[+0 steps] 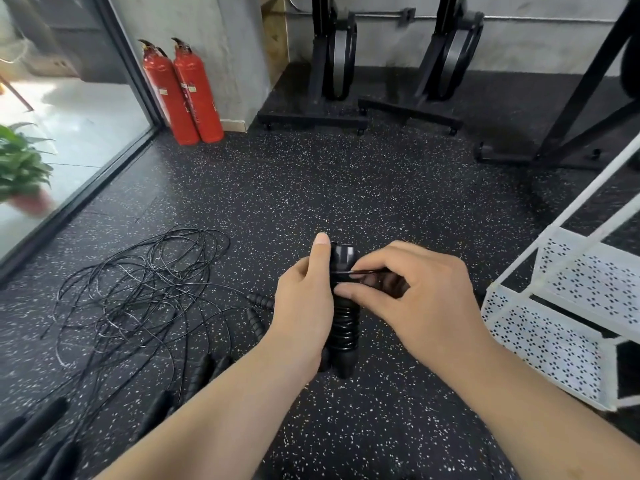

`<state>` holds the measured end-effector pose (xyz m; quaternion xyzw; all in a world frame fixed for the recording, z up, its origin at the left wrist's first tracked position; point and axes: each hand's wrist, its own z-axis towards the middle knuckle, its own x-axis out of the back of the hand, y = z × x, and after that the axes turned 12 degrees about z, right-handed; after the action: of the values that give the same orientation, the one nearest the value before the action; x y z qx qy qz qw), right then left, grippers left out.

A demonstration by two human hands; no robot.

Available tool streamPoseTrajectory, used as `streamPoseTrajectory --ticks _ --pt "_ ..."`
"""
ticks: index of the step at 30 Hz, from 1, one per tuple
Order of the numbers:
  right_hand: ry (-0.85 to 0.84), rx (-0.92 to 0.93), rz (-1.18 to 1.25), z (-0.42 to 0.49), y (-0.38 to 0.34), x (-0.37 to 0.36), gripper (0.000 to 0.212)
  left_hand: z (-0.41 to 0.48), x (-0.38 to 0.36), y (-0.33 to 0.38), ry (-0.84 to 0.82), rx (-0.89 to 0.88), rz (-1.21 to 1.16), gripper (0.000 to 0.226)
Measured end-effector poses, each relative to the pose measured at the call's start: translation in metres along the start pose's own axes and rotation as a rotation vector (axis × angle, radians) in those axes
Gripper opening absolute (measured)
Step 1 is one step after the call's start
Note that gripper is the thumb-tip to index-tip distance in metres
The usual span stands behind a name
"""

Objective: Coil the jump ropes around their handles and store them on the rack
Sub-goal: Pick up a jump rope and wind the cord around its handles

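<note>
My left hand [304, 299] grips a pair of black jump-rope handles [343, 327] held upright, with thin black cord wound in tight turns around their middle. My right hand [408, 282] pinches the free end of that cord [360, 271] against the upper part of the handles. A tangle of loose black ropes [138, 292] lies on the speckled floor to the left, with several black handles [258, 301] at its edges. The white perforated rack [554, 327] stands at the right, close to my right hand.
Two red fire extinguishers [183, 91] stand by the wall at the back left, next to a glass door. A potted plant [20, 168] is at the far left. Black exercise-machine bases [311, 116] line the back wall. A black frame leg [581, 91] slants at the right.
</note>
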<state>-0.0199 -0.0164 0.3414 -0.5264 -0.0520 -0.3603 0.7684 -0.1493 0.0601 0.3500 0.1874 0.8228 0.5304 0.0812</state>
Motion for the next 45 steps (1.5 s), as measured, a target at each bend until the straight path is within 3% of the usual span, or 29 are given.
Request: streamPoseTrajectory --ticks 5,8,11,14,17,20,23,27,31,36,40,45 --pt "0.014 0.091 -0.158 0.0 0.0 0.001 0.03 0.001 0.005 0.006 -0.125 0.105 0.013 0.056" --pt "0.04 0.05 -0.078 0.002 0.001 0.001 0.022 0.002 0.009 0.007 -0.283 0.145 -0.014 0.073" --pt "0.118 -0.066 0.087 0.005 -0.002 0.0 0.013 0.0 0.006 0.002 -0.348 0.133 -0.061 0.077" --pt "0.185 -0.247 0.323 0.008 -0.007 -0.002 0.014 -0.001 0.003 -0.002 -0.347 0.107 -0.139 0.071" --pt "0.247 -0.297 0.459 0.008 -0.012 -0.008 0.017 -0.001 0.0 -0.004 -0.331 0.057 -0.07 0.062" --pt "0.286 -0.279 0.343 0.006 -0.015 -0.01 0.029 -0.002 -0.003 -0.007 -0.29 0.058 0.001 0.059" --pt "0.265 -0.234 0.212 0.005 -0.018 -0.011 0.038 -0.002 -0.007 -0.008 -0.284 0.104 -0.084 0.061" --pt "0.198 -0.198 0.178 0.006 -0.02 -0.012 0.032 -0.011 -0.011 -0.01 -0.335 0.154 -0.17 0.064" --pt "0.13 -0.185 0.2 0.007 -0.023 -0.004 0.022 -0.007 -0.008 -0.004 -0.19 0.12 -0.176 0.062" --pt "0.365 -0.361 0.445 0.011 -0.016 0.003 0.007 0.003 0.002 0.009 -0.112 0.011 -0.276 0.071" --pt "0.394 -0.429 0.59 0.008 -0.024 -0.002 0.008 0.005 0.0 0.002 -0.042 -0.177 -0.148 0.061" --pt "0.373 -0.415 0.539 -0.004 -0.034 -0.014 0.014 0.008 -0.002 -0.007 0.018 -0.423 0.031 0.055"
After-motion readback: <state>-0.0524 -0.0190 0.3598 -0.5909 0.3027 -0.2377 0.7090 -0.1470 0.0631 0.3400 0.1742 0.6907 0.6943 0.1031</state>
